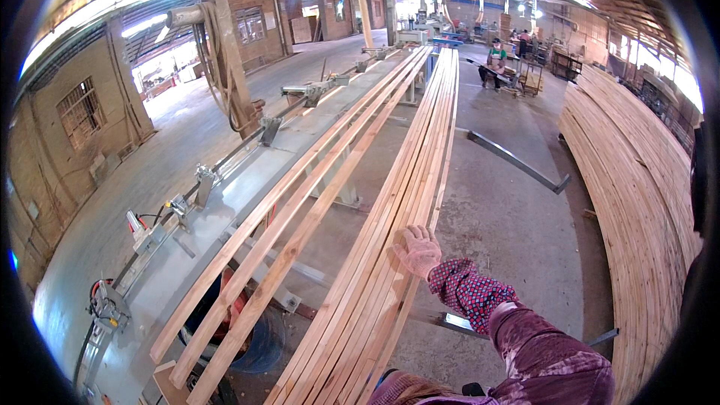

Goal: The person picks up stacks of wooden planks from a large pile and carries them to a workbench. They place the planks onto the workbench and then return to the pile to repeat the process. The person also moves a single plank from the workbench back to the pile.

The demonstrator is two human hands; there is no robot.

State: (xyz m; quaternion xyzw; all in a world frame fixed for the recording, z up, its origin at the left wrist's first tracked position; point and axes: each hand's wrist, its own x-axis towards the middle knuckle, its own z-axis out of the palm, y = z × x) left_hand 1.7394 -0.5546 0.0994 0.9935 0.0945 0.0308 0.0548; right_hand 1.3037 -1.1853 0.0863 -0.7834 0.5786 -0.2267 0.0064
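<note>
My right hand (416, 250), in a pale dusty glove, is at the right edge of a long bundle of narrow wooden strips (375, 255). Its fingers are bent and close together over the outer strips, with the thumb side against the wood. A checked cuff and a purple sleeve cover that arm. My left hand is out of sight. To the left of the bundle, three separate wooden strips (281, 255) run lengthwise, spaced apart, beside a long grey machine bed (247, 180).
Clamps (202, 180) line the machine bed's far left side. Below the loose strips stands a blue bin (259, 349) with something red-orange near it. A tall stack of boards (630, 217) is on the right. A metal bar (517, 161) lies between. Another person (495, 64) sits farther back.
</note>
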